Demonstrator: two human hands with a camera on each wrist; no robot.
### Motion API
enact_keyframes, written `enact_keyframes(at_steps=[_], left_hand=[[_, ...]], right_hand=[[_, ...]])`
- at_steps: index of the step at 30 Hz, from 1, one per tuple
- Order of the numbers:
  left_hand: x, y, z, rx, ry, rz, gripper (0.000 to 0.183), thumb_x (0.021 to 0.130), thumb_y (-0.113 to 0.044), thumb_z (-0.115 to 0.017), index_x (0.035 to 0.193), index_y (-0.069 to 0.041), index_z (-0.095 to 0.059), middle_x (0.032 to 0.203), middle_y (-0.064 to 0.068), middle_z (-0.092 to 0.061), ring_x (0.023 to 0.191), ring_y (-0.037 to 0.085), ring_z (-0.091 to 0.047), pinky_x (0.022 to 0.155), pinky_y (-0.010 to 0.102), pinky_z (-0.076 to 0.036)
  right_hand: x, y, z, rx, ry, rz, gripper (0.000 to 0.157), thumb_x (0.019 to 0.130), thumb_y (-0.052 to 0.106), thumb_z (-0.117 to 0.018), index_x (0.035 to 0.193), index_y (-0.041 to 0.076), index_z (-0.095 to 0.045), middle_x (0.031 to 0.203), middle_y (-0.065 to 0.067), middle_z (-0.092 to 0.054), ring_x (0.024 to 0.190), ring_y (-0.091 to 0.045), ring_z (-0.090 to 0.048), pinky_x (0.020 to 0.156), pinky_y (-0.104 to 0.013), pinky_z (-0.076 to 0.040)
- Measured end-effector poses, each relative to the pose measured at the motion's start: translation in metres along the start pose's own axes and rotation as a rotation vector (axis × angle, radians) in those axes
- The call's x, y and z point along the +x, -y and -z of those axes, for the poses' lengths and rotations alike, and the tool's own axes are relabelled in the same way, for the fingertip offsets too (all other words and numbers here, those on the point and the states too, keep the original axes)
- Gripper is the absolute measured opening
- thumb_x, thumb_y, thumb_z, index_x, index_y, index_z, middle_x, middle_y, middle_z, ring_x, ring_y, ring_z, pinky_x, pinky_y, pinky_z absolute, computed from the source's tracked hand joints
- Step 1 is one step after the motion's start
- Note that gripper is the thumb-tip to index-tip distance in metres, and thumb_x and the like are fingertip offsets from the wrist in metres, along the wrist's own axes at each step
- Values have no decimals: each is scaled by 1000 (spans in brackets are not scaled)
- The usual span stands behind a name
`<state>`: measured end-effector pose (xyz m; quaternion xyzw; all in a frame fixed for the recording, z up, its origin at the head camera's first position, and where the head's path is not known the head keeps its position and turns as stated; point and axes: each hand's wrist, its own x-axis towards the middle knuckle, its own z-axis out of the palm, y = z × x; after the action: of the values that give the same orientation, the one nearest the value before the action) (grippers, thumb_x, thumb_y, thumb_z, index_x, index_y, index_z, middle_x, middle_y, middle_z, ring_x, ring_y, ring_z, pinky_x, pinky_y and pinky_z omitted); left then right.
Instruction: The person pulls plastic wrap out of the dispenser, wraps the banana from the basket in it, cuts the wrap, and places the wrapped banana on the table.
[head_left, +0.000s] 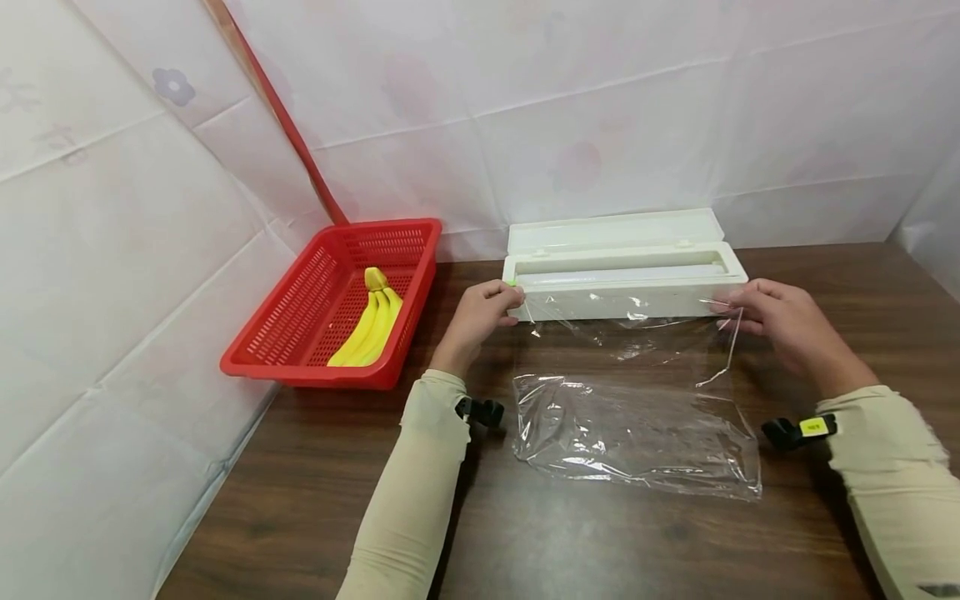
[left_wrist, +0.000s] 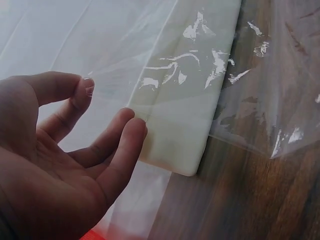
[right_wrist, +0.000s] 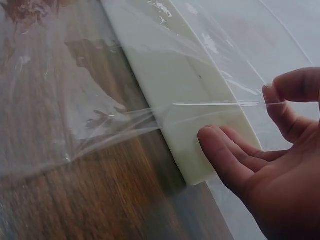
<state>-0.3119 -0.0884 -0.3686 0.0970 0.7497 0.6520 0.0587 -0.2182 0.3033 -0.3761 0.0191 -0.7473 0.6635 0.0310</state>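
Observation:
A sheet of clear plastic wrap (head_left: 637, 433) runs from a white wrap dispenser box (head_left: 615, 305) down over its front and onto the table. My left hand (head_left: 480, 321) pinches the wrap's left edge between thumb and forefinger at the box's front left corner. At the opposite corner, the right hand (head_left: 783, 321) pinches the right edge the same way. Both wrist views show the wrap (left_wrist: 200, 65) stretched from the pinching fingertips (right_wrist: 270, 95), with the other fingers loosely bent near the box. The dispenser's lid (head_left: 618, 232) stands open behind, and a white roll (head_left: 622, 274) lies inside.
A red plastic basket (head_left: 273, 321) stands left of the box with a bunch of bananas (head_left: 371, 329) in it. White patterned sheeting (head_left: 600, 108) hangs behind the dark wooden table (head_left: 600, 542) and along its left side.

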Motion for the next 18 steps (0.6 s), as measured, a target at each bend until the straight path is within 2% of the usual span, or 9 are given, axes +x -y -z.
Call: enact_keyframes(at_steps=[3, 5, 7, 8, 10, 14, 16, 18], left_hand=[[-1, 0, 1, -13, 20, -3, 14, 94, -13, -64, 87, -2, -68, 96, 7, -62, 102, 34, -59, 91, 51, -53], [-2, -1, 2, -22, 36, -9, 17, 95, -12, -63, 91, 4, -67, 97, 8, -61, 107, 39, -58, 93, 52, -52], [-3, -2, 3, -32, 49, -14, 17, 95, -11, -62, 91, 5, -66, 99, 9, -62, 107, 38, -58, 94, 54, -51], [-3, -1, 3, -35, 55, -14, 18, 95, -11, -62, 92, 6, -66, 100, 10, -62, 107, 37, -58, 95, 54, -50], [-4, 0, 3, -32, 63, -13, 20, 96, -12, -62, 93, 8, -65, 103, 11, -63, 105, 32, -60, 95, 55, -49], [-5, 4, 5, 0, 82, 11, 24, 98, -16, -63, 97, 8, -65, 108, 17, -67, 102, 30, -64, 93, 52, -52], [-7, 7, 6, 20, 102, 29, 26, 99, -19, -64, 100, 7, -65, 108, 18, -69, 101, 30, -67, 90, 47, -54], [-8, 9, 8, 26, 138, 48, 27, 99, -23, -64, 103, 4, -64, 106, 17, -71, 99, 29, -69, 87, 44, -56]], right_hand=[[0, -2, 2, 106, 44, 20, 27, 105, 13, -52, 92, -9, -61, 103, 3, -74, 95, -9, -70, 79, -26, -57], [0, -3, 4, 202, 95, 47, 24, 105, 8, -50, 91, -8, -61, 105, 0, -74, 96, -11, -71, 80, -26, -57], [0, -4, 6, 298, 144, 64, 23, 104, 3, -49, 89, -9, -60, 107, -3, -74, 98, -13, -71, 80, -27, -57], [-1, -4, 7, 306, 150, 62, 23, 104, 4, -49, 90, -9, -61, 107, -4, -74, 98, -13, -71, 80, -27, -57], [-1, -2, 7, 216, 126, 46, 25, 106, 9, -48, 93, -10, -60, 107, 1, -74, 100, -11, -70, 81, -26, -56], [-1, 0, 9, -92, 40, -43, 34, 107, 25, -50, 103, -7, -62, 101, 11, -72, 94, -5, -69, 78, -24, -56], [-1, -1, 10, -162, 51, -78, 37, 107, 30, -48, 108, -4, -62, 98, 12, -72, 90, -5, -69, 75, -25, -57], [-1, -2, 9, -149, 87, -101, 38, 107, 30, -47, 113, -5, -58, 97, 7, -74, 88, -9, -70, 75, -29, -58]])
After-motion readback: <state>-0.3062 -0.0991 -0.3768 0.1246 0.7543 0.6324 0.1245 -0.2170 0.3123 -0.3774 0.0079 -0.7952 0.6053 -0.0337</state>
